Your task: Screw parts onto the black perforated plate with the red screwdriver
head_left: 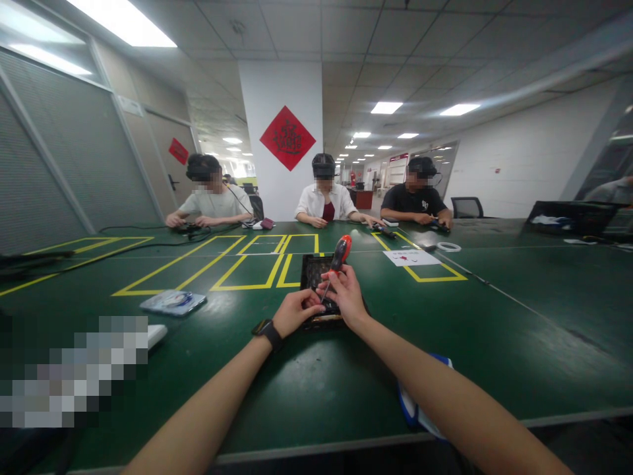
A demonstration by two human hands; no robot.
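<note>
Held in the right hand (347, 290), with fingers closed about the lower handle: a screwdriver (340, 253) with red-and-black grip, tilted, handle uppermost, shaft angled down over a black tray (310, 265) on the green table (494, 369). Close by the lower end of the shaft, the left hand (297, 311), thumb and fingertips drawn near together; contact with shaft or any small part impossible to tell. Above the left hand, a dark wristwatch (268, 333). Tray interior partly hidden behind both hands. To the left on the table, a flat clear packet (173, 302); to the right, a printed white sheet (411, 258) near a white ring (448, 247). Partly beneath the right forearm, a blue-and-white object (420, 412). Across the table, three seated co-workers (324, 201).
</note>
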